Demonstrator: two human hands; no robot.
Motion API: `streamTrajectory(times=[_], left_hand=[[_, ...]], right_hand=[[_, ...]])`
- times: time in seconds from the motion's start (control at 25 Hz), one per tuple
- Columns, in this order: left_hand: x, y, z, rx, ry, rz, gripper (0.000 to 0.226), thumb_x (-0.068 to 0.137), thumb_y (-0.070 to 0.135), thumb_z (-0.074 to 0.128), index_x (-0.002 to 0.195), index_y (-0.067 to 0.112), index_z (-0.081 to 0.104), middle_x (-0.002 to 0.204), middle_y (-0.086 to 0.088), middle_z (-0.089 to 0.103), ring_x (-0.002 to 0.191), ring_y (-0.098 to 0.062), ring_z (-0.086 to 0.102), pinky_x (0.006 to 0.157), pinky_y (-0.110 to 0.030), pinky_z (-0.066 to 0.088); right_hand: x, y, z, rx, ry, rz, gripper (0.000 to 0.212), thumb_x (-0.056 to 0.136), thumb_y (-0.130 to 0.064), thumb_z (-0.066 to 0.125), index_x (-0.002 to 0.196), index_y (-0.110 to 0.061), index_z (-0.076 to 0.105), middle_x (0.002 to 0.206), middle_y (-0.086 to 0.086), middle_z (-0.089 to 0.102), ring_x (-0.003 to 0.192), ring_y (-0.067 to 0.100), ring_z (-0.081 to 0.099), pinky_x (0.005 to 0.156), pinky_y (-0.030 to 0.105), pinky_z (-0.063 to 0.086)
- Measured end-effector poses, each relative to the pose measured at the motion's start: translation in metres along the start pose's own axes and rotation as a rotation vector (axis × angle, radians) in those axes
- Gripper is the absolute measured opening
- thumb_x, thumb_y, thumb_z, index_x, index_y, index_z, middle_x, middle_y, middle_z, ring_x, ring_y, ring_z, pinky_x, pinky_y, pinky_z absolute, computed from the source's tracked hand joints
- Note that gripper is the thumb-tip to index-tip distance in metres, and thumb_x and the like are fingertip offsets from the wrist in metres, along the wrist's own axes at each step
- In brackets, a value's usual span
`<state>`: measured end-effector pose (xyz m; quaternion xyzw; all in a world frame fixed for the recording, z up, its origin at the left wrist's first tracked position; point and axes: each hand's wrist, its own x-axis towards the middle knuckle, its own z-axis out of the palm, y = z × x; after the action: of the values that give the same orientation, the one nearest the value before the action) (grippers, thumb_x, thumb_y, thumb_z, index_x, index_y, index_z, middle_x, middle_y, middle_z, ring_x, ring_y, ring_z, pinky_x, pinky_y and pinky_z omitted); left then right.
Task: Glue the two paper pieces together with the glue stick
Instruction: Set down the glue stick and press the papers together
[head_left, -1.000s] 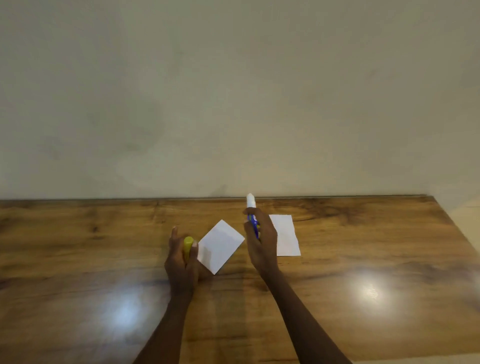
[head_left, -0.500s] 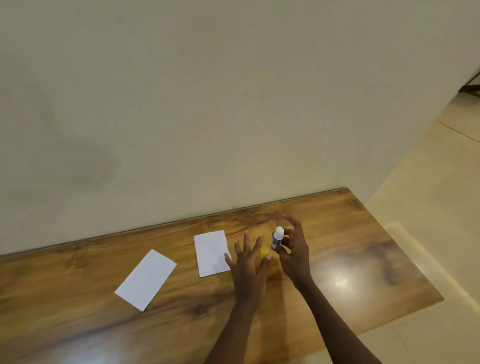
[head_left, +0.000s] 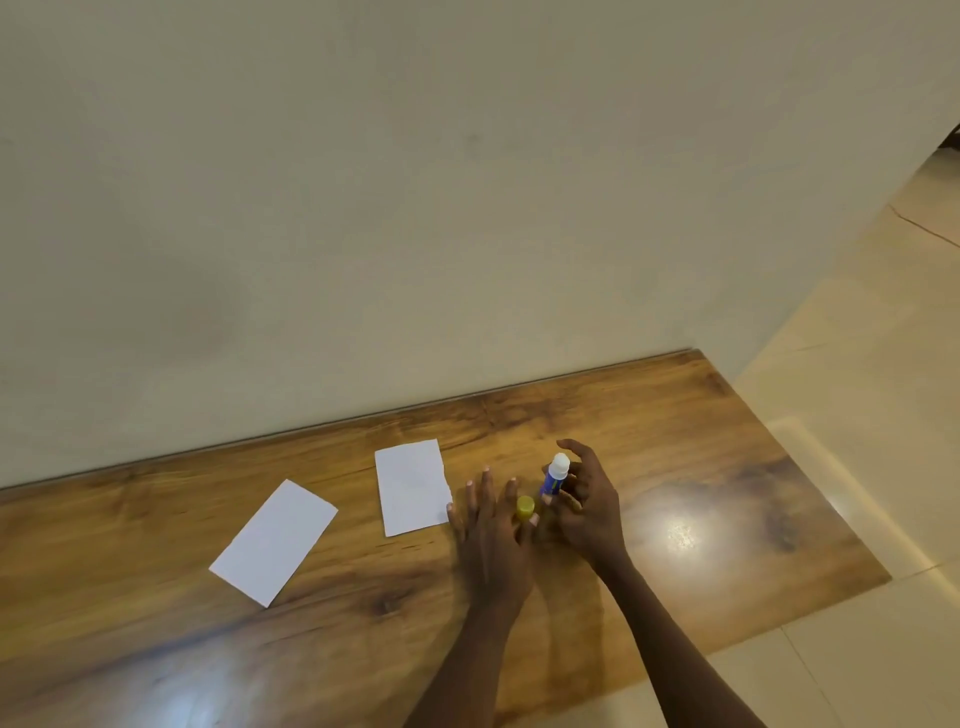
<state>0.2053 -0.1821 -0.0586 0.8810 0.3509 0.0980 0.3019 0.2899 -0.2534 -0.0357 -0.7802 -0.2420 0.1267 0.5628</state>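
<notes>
Two white paper pieces lie flat and apart on the wooden table (head_left: 701, 467): a tilted one (head_left: 272, 540) at the left and a more upright one (head_left: 413, 486) near the middle. My right hand (head_left: 587, 512) grips an uncapped blue glue stick (head_left: 554, 477), its white tip pointing up, to the right of both papers. My left hand (head_left: 493, 535) is beside it with fingers spread; its thumb and forefinger pinch the yellow cap (head_left: 524, 506) low over the table. The left hand's little finger is just beside the right paper's corner.
A plain wall (head_left: 467, 208) runs along the table's far edge. The table's right end and front edge drop to a pale tiled floor (head_left: 857, 338). Glare spots shine on the wood at the right (head_left: 680, 535).
Both hands have moved from the papers to the right of them, and the view has swung right. The cap and glue stick stay in the same hands; little differs from half a second ago.
</notes>
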Motion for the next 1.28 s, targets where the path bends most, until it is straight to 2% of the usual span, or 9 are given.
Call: streamTrajectory(times=[0.16,0.24,0.32,0.48,0.64,0.88,0.96,1.08,1.28], left_hand=[[0.004,-0.011,-0.019,-0.106,-0.076,0.101,0.068,0.083,0.044,0.053,0.14,0.026,0.019,0.152,0.007,-0.001,0.143,-0.018,-0.003,0.11,-0.035,-0.013],[0.007,-0.028,-0.042,-0.2,0.023,0.164,0.065,0.083,0.037,0.057,0.138,0.021,0.026,0.145,0.012,0.002,0.141,-0.014,0.003,0.111,-0.032,-0.009],[0.011,-0.052,-0.069,-0.236,0.18,0.145,0.056,0.084,0.024,0.058,0.134,0.016,0.036,0.146,0.008,0.018,0.141,-0.018,0.016,0.113,-0.034,0.0],[0.014,-0.092,-0.107,0.065,0.146,-0.032,0.042,0.086,0.025,0.053,0.127,0.016,0.046,0.144,-0.003,0.042,0.139,-0.024,0.024,0.116,-0.044,0.001],[0.002,-0.103,-0.104,0.316,-0.008,-0.009,0.039,0.089,0.032,0.042,0.126,0.021,0.046,0.141,0.002,0.046,0.139,-0.021,0.023,0.114,-0.048,-0.008],[-0.003,-0.111,-0.123,0.217,0.043,0.014,0.036,0.091,0.022,0.041,0.127,0.017,0.046,0.142,-0.001,0.044,0.139,-0.021,0.023,0.115,-0.042,-0.007],[-0.015,-0.131,-0.146,0.016,0.213,-0.089,0.03,0.087,0.009,0.048,0.116,0.008,0.057,0.132,-0.011,0.054,0.132,-0.029,0.037,0.115,-0.043,0.013],[-0.043,-0.176,-0.174,-0.107,0.496,-0.337,0.022,0.079,-0.001,0.055,0.099,-0.003,0.062,0.113,-0.022,0.063,0.106,-0.041,0.052,0.091,-0.047,0.041],[-0.068,-0.201,-0.17,-0.195,0.438,-0.52,0.032,0.08,0.013,0.059,0.11,0.003,0.057,0.123,-0.021,0.056,0.116,-0.04,0.041,0.096,-0.047,0.034]], right_hand=[[-0.014,-0.028,-0.006,0.078,0.231,-0.071,0.073,0.064,0.003,0.057,0.127,-0.025,0.035,0.129,-0.005,0.044,0.126,0.013,0.038,0.1,0.013,0.031],[-0.026,-0.052,0.011,-0.109,0.411,-0.306,0.061,0.065,-0.005,0.049,0.124,-0.017,0.039,0.128,0.005,0.045,0.126,0.017,0.037,0.102,0.009,0.029],[-0.035,-0.069,0.047,-0.243,0.34,-0.475,0.043,0.075,-0.005,0.044,0.117,-0.011,0.045,0.12,0.013,0.051,0.119,0.02,0.043,0.098,0.009,0.034],[-0.026,-0.08,0.117,-0.397,-0.1,0.042,0.04,0.085,-0.011,0.052,0.123,-0.007,0.038,0.125,0.014,0.046,0.113,0.027,0.047,0.091,0.028,0.041],[-0.011,-0.073,0.14,-0.767,-0.145,0.388,0.05,0.082,-0.024,0.061,0.12,-0.006,0.034,0.126,0.014,0.044,0.116,0.029,0.044,0.097,0.041,0.036],[0.006,-0.08,0.14,-0.576,-0.065,0.441,0.027,0.083,-0.009,0.052,0.11,-0.008,0.051,0.116,0.014,0.058,0.113,0.032,0.045,0.096,0.043,0.032],[0.007,-0.086,0.137,-0.369,-0.057,0.288,0.024,0.086,-0.008,0.05,0.109,-0.002,0.053,0.114,0.02,0.059,0.108,0.036,0.05,0.087,0.039,0.039],[0.002,-0.102,0.142,-0.123,-0.042,0.148,0.019,0.083,-0.004,0.055,0.1,0.005,0.055,0.101,0.022,0.062,0.091,0.038,0.057,0.07,0.04,0.045],[-0.001,-0.119,0.176,-0.133,-0.312,0.01,0.019,0.085,0.0,0.05,0.099,0.002,0.062,0.104,0.02,0.065,0.089,0.032,0.056,0.07,0.029,0.037]])
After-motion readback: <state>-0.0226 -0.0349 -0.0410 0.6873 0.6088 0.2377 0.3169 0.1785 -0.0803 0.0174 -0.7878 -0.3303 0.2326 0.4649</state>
